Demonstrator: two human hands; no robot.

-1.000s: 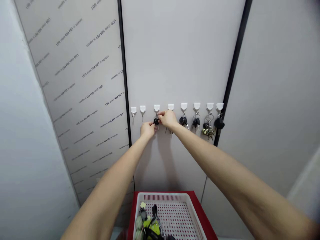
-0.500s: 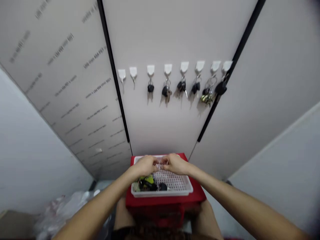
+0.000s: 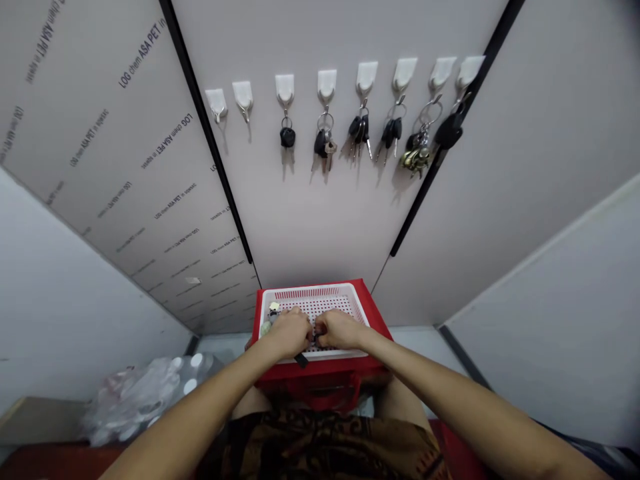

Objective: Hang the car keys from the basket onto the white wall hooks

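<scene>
A: Hands check? Left hand (image 3: 289, 332) and right hand (image 3: 340, 329) both low, side by side, almost touching, fingers curled over a small dark object (image 3: 316, 339) between them. Open or closed?

B: Curled, not flat. Actual grip? Can't tell, knuckles hiding it. Just a narrow black strap (image 3: 301, 361) poking out below the left hand.

A: Step in hand?

B: Looks like fiddling with small stuff at the tray, not at the wall. Bits that small call for fingertips, not a whole-hand grab.

A: And around the hands?

B: Shallow white perforated plastic tray (image 3: 315, 293) right under them, on a bright red box (image 3: 320, 377). Small pale tag (image 3: 274, 307) near the left wrist. Further up, on a pale grey wall panel (image 3: 300, 220), a row of 8 white stick-on hooks (image 3: 327, 83): 6 with bunches of keys (image 3: 361, 130), 2 bare at far left. Down low, a crumpled clear plastic bag (image 3: 135, 393) and brown patterned cloth (image 3: 320, 447) over the lap.
</scene>
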